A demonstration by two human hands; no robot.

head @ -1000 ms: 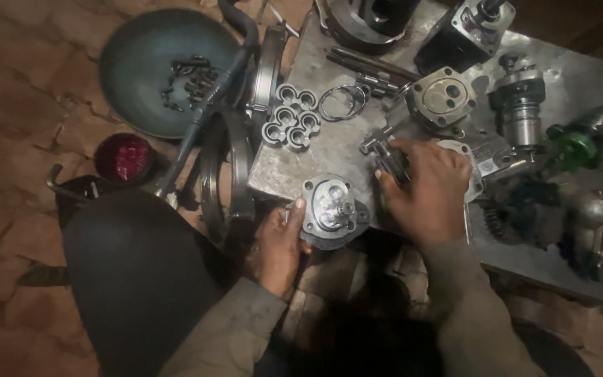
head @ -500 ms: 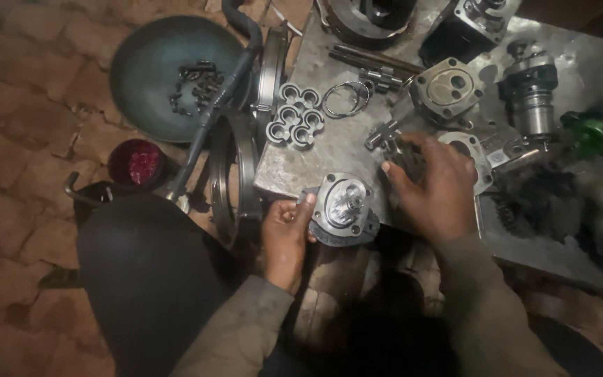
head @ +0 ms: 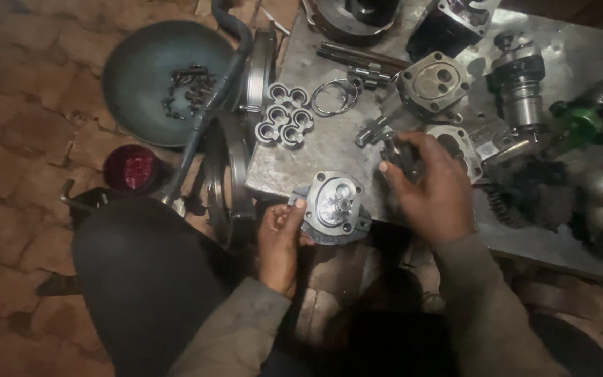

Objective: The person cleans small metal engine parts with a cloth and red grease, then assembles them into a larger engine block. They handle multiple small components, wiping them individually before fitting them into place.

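At the plate's (head: 315,150) near edge the left hand (head: 280,241) pinches a round pump housing (head: 333,206) by its rim, while the right hand (head: 430,185), just beside it, curls its fingers around what seems a small dark gear shaft (head: 393,150).

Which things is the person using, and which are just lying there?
In use: round metal pump housing in left hand; small dark metal part in right hand.
Lying about: ring cluster, bowl of bolts, red cup, green-capped part.
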